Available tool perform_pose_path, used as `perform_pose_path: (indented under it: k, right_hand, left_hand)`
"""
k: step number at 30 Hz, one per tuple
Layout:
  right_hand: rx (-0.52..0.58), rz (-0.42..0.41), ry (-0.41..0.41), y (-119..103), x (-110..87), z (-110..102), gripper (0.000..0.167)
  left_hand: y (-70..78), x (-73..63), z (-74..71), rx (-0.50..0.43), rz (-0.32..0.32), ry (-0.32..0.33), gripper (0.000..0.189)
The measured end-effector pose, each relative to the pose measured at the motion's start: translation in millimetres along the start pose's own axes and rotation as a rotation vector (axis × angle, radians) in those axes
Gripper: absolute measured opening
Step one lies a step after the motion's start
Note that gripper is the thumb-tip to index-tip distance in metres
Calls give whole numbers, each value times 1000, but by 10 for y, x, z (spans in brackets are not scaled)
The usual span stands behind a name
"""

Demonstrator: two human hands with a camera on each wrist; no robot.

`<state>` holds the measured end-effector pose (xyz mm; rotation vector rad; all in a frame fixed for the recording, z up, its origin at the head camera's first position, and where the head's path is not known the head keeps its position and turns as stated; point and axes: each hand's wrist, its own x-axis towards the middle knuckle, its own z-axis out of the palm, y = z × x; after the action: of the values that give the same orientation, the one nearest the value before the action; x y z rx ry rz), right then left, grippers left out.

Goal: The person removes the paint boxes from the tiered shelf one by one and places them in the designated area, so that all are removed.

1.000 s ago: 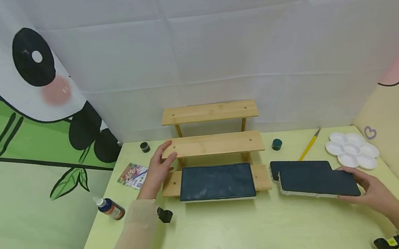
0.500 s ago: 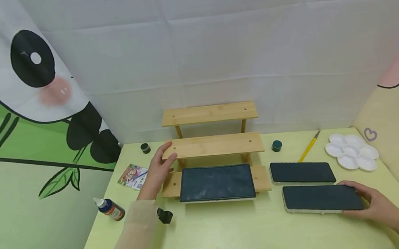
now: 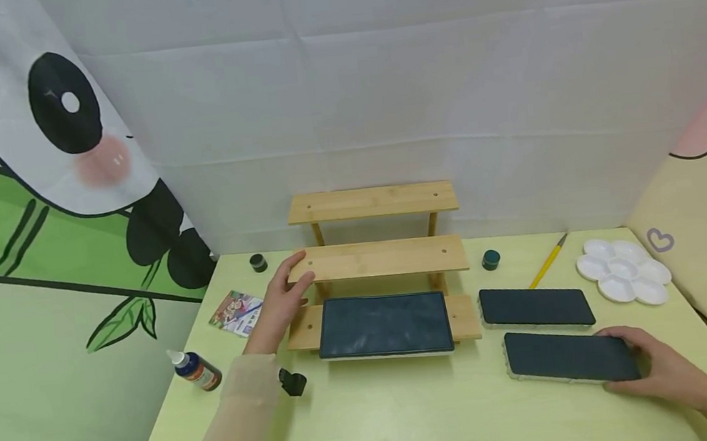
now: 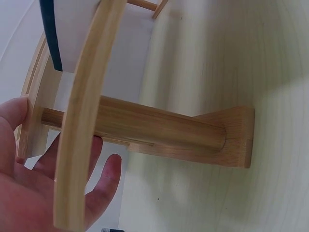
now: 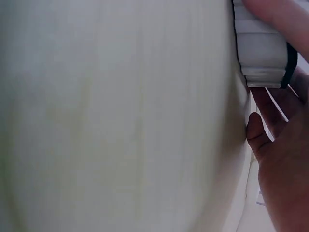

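Observation:
A three-step wooden shelf stand (image 3: 383,259) stands at mid table. My left hand (image 3: 280,306) grips the left end of its middle board, thumb on top; the left wrist view shows fingers beneath, beside a wooden leg (image 4: 159,126). A dark-topped flat rectangular block (image 3: 385,325) lies across the lowest board. At right, my right hand (image 3: 656,365) holds the right end of a similar dark-topped block (image 3: 571,356), thumb along the near edge. Its pale ribbed side (image 5: 263,50) shows in the right wrist view. Another dark-topped block (image 3: 536,305) lies just behind it.
A white flower-shaped palette (image 3: 624,267), a yellow-handled tool (image 3: 548,261) and a teal jar (image 3: 490,259) lie at the back right. On the left are a black jar (image 3: 257,262), a picture card (image 3: 236,312) and a dark blue squeeze bottle (image 3: 197,370). A white cloth backs the table.
My right hand has brought its block nearer and down, off its overlap with the block behind, so the two lie apart. My left hand stays on the stand.

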<state>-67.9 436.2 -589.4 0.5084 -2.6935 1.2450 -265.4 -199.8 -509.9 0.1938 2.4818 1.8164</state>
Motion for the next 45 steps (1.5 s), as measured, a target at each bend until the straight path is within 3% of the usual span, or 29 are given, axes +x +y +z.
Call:
perform_pose_path:
  k: [7, 13, 17, 20, 25, 33, 38, 45]
  right_hand:
    - [-43, -46, -3, 4, 21, 41, 82]
    - [-88, -49, -4, -45, 32, 50, 90]
    - [-124, -45, 0, -118, 59, 19, 95]
    - [-131, -43, 21, -218, 133, 1, 92]
    - [-82, -52, 30, -491, 399, 62, 86]
    - [-85, -147, -60, -933, 989, 405, 87]
    - [-107, -205, -120, -1173, 1324, 686, 90]
    - [-78, -195, -197, -1414, 1599, 1033, 108]
  left_hand:
    - [21, -15, -33, 45, -1, -7, 64]
    - [120, -54, -85, 134, 49, 4, 64]
    - [161, -119, -99, 104, 86, 4, 59]
    - [156, -225, -110, 70, 79, 5, 56]
    - [60, -454, -132, 55, 72, 11, 55]
    - [-83, -765, -83, 81, 55, 39, 55]
    - [-176, -868, -31, 76, 45, 44, 52]
    - [-286, -937, 47, 32, 20, 39, 50]
